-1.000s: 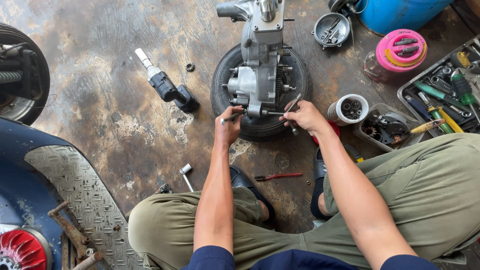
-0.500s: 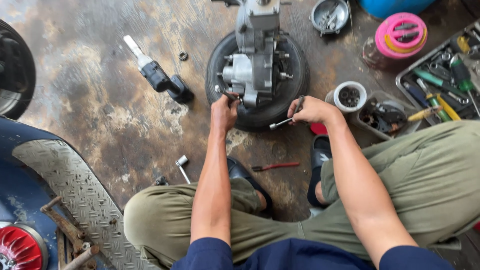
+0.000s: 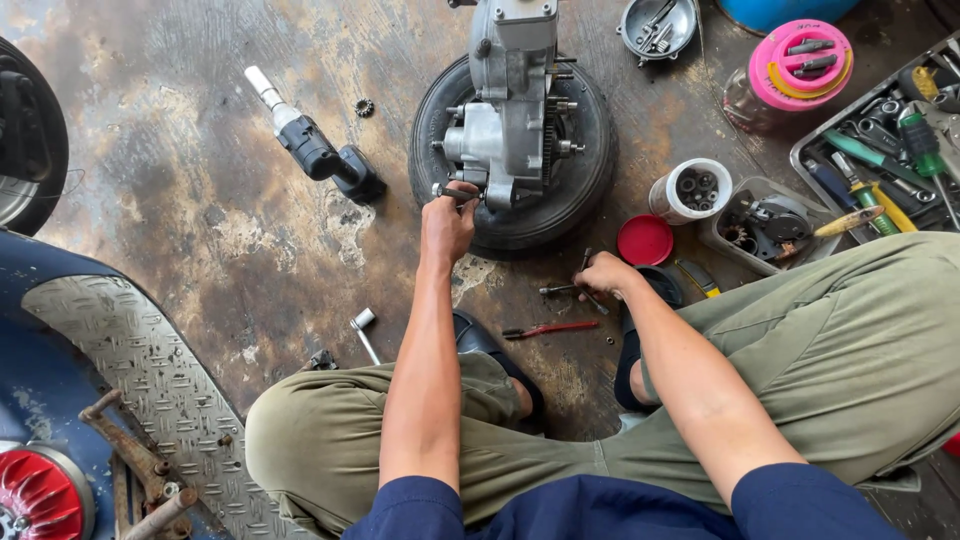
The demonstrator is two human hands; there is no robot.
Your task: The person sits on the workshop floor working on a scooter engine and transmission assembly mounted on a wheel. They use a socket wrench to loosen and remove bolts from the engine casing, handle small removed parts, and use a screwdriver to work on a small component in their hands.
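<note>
- The left hand (image 3: 448, 222) is pinching a bolt (image 3: 452, 191) on the engine (image 3: 510, 110), which looks heavy and rigid.
- The right hand (image 3: 603, 275) is closing its grip around a thin metal tool (image 3: 562, 291) on the floor.

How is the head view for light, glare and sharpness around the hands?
Head view: even, soft daylight, only faint shadows; dull sheen on the stained floor, no harsh glare. Left hand at the engine casing and right hand on a small tool are sharp; edges bow slightly from the wide lens.

A repair workshop is showing: engine (image 3: 510, 120) sitting on a tyre (image 3: 590, 190) at twelve o'clock (stained floor (image 3: 180, 200)), tool tray (image 3: 880, 150) at two.
</note>
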